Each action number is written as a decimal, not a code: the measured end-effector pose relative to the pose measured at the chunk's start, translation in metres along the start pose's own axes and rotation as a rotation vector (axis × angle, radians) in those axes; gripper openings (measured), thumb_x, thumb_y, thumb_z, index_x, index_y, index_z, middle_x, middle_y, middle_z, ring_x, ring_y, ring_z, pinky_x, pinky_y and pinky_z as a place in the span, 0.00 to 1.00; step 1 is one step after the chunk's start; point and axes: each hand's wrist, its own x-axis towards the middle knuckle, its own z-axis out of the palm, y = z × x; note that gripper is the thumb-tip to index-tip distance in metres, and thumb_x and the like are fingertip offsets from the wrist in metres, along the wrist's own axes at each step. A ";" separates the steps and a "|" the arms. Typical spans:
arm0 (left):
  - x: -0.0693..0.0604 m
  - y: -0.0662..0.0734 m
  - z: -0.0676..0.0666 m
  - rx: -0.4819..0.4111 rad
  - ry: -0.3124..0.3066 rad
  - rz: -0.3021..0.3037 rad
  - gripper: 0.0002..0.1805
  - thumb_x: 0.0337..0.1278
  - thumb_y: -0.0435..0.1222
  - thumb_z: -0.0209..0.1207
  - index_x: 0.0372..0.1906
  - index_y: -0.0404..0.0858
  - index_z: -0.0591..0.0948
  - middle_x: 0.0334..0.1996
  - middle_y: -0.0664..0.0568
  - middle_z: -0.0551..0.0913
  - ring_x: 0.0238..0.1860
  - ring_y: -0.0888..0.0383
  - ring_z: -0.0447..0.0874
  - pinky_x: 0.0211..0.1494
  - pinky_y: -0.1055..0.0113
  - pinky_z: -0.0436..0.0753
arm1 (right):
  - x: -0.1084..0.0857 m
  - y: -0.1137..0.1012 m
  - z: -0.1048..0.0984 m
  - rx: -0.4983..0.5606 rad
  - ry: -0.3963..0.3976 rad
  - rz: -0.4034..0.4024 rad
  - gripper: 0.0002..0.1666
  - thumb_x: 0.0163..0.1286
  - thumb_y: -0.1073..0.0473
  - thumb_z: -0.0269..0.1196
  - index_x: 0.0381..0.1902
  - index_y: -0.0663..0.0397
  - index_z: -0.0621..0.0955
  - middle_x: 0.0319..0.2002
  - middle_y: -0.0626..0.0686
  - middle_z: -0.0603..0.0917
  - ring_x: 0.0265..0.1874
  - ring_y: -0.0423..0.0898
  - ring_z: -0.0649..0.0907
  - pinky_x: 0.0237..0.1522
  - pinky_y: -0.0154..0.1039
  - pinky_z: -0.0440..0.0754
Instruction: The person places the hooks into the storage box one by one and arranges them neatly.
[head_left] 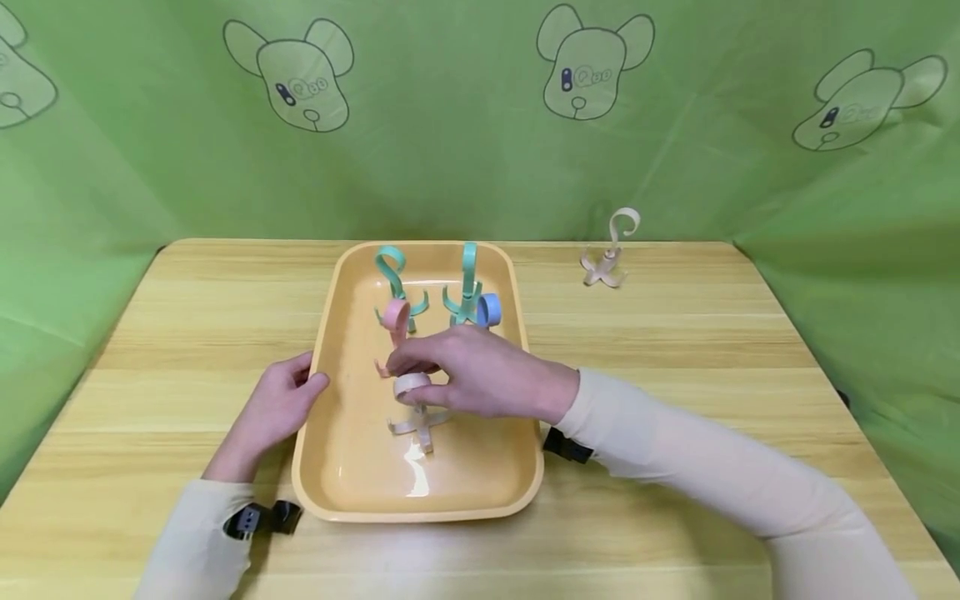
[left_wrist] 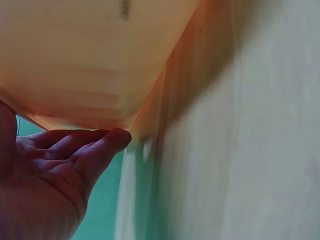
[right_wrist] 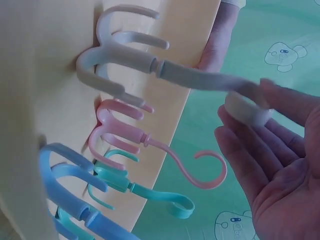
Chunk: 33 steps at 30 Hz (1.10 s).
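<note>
A white four-pronged hook [head_left: 423,422] stands upright, prongs down, in a yellow-orange tray [head_left: 360,475]. My right hand [head_left: 487,371] pinches its curled top between thumb and fingers, as the right wrist view also shows. At the tray's left side, my left hand [head_left: 273,404] grips the rim, thumb above and fingers against the outer wall. Beyond the white hook are a pink hook [head_left: 396,317], partly hidden by my right hand, and a blue hook [right_wrist: 65,187]. Two teal hooks [head_left: 468,275] stand at the tray's far end.
Another pale hook [head_left: 602,268] stands outside the tray, near the back edge of the wooden table [head_left: 675,358]. A green curtain [head_left: 450,150] with printed animal heads hangs behind the table and along its sides.
</note>
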 end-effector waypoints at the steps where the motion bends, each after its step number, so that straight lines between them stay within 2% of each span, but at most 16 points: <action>1: 0.000 0.000 0.000 0.001 0.001 0.002 0.23 0.66 0.30 0.49 0.63 0.22 0.72 0.42 0.31 0.83 0.33 0.49 0.85 0.32 0.64 0.86 | 0.000 0.000 -0.001 0.013 -0.005 -0.002 0.14 0.65 0.55 0.69 0.48 0.48 0.84 0.45 0.43 0.87 0.43 0.34 0.84 0.45 0.27 0.78; 7: 0.000 0.000 0.002 0.018 0.005 0.004 0.23 0.66 0.31 0.49 0.62 0.22 0.73 0.42 0.31 0.83 0.33 0.49 0.85 0.32 0.64 0.86 | -0.005 0.002 -0.006 0.049 -0.032 -0.028 0.20 0.63 0.50 0.70 0.50 0.51 0.83 0.49 0.44 0.86 0.48 0.34 0.83 0.50 0.27 0.77; 12: 0.001 -0.001 0.002 0.018 -0.001 0.000 0.24 0.66 0.31 0.49 0.63 0.22 0.72 0.42 0.31 0.83 0.33 0.49 0.85 0.33 0.63 0.86 | -0.012 0.004 -0.011 0.058 -0.046 0.002 0.26 0.61 0.46 0.70 0.54 0.51 0.81 0.49 0.44 0.85 0.50 0.35 0.82 0.52 0.29 0.77; 21: 0.001 0.001 0.000 0.019 0.005 0.013 0.23 0.65 0.30 0.49 0.62 0.21 0.72 0.42 0.31 0.83 0.33 0.49 0.85 0.32 0.65 0.85 | -0.027 0.010 -0.022 0.111 0.015 0.074 0.27 0.63 0.46 0.69 0.57 0.51 0.81 0.52 0.41 0.82 0.50 0.36 0.80 0.53 0.33 0.77; 28: 0.001 -0.001 -0.001 0.021 -0.003 0.005 0.24 0.65 0.31 0.49 0.63 0.22 0.72 0.43 0.31 0.83 0.33 0.50 0.85 0.33 0.65 0.85 | -0.039 0.014 -0.026 0.122 0.105 0.078 0.26 0.62 0.49 0.70 0.56 0.52 0.82 0.50 0.40 0.82 0.46 0.37 0.79 0.49 0.35 0.78; 33: 0.000 0.000 -0.001 0.027 0.001 0.014 0.24 0.66 0.31 0.50 0.62 0.21 0.72 0.42 0.31 0.83 0.33 0.49 0.85 0.32 0.65 0.85 | -0.047 0.016 -0.031 0.148 0.140 0.095 0.23 0.63 0.50 0.70 0.55 0.50 0.82 0.50 0.39 0.82 0.46 0.36 0.80 0.49 0.35 0.79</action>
